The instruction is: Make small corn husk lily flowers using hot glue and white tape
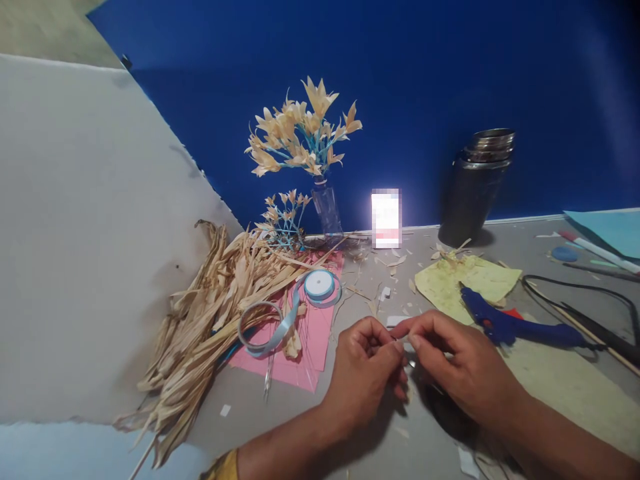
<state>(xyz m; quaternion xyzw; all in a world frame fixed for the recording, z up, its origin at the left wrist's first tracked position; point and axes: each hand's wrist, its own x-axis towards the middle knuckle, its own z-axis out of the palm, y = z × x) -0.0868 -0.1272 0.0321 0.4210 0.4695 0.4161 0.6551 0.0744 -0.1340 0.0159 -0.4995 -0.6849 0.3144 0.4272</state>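
Low over the table (270,420), holding left hand (367,370) and right hand (460,360) close together with forearms (285,437) angled inward, pinching a pale piece (407,339) between their fingertips (399,347), mostly covered and too tiny to identify; showing yellow sleeve (223,465) cut off below.

You pinch a small pale piece (407,339) between the fingers of your left hand (369,370) and your right hand (453,357), where the fingertips nearly meet. Only a light sliver of it shows; your fingers cover the rest, so its full shape and material cannot be told. You have it up over the worktop (240,408), clear of the surface.
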